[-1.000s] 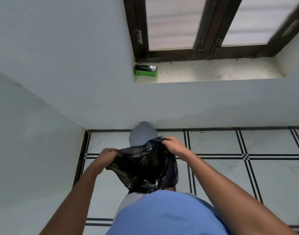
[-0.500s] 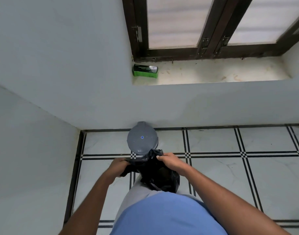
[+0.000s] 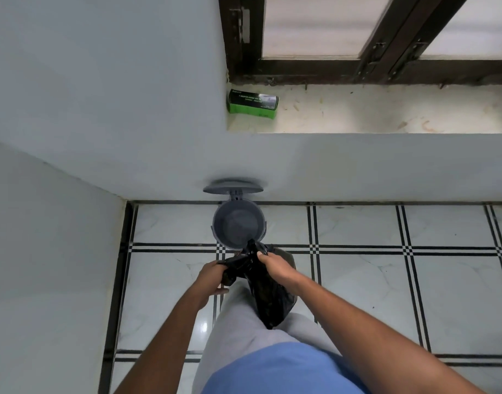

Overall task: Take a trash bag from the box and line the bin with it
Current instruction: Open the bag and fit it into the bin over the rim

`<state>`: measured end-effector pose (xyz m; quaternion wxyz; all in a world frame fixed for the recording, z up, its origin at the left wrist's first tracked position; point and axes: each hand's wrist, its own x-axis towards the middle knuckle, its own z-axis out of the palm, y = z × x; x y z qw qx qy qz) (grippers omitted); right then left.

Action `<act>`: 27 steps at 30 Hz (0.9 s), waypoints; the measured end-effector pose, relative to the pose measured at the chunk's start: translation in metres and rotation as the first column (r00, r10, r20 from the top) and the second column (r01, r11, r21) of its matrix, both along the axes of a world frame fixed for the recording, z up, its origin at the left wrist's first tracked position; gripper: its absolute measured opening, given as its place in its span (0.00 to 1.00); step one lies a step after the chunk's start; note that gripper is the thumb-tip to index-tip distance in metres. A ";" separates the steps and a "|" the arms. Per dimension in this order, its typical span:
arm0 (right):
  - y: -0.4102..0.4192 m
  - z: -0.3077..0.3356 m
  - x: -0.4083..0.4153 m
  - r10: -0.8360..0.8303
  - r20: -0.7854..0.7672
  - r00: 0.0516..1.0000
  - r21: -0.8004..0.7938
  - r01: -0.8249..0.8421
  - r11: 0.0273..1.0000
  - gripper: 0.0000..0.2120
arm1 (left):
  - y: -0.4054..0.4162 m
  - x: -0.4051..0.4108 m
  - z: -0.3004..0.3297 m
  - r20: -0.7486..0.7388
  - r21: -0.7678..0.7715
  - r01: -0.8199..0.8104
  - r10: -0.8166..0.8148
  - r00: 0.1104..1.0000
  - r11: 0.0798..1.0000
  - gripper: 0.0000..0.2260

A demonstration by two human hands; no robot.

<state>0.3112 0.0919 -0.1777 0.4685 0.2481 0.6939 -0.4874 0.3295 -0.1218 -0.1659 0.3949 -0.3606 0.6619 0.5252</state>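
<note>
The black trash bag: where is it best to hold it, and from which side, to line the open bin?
Probably grip the trash bag at its bunched top edge, one hand on each side, where left hand and right hand hold it; the closed end hangs down, so the mouth is there.

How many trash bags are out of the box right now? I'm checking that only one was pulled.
1: a black trash bag held between the left hand and right hand, just short of the open bin. Any bags inside the green box are hidden.

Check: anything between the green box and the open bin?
Head view: only bare wall between the green box on the sill and the bin; its raised lid rests against that wall.
</note>
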 end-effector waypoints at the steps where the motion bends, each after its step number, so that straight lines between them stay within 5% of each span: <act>1: -0.003 0.002 -0.002 -0.011 0.001 1.000 -0.004 0.011 1.000 0.26 | 0.000 -0.001 -0.004 0.009 0.012 -0.020 0.020 1.000 1.000 0.11; 9: -0.019 -0.037 -0.015 -0.356 0.156 0.921 -0.100 0.374 0.922 0.19 | 0.005 -0.017 -0.036 0.020 0.154 -0.264 0.264 0.964 0.952 0.13; 16: -0.067 -0.103 -0.048 -0.516 0.254 0.818 -0.239 0.570 0.786 0.28 | -0.021 -0.043 -0.069 -0.146 0.068 -0.458 0.463 0.874 0.887 0.15; 20: -0.095 -0.165 -0.072 -0.568 0.272 0.777 -0.277 0.628 0.727 0.29 | -0.041 -0.055 -0.094 -0.309 -0.042 -0.434 0.401 0.862 0.900 0.16; 27: -0.119 -0.288 -0.098 -0.668 0.240 0.705 -0.281 0.709 0.647 0.58 | -0.048 -0.075 -0.176 -0.397 -0.055 -0.335 0.288 0.872 0.941 0.16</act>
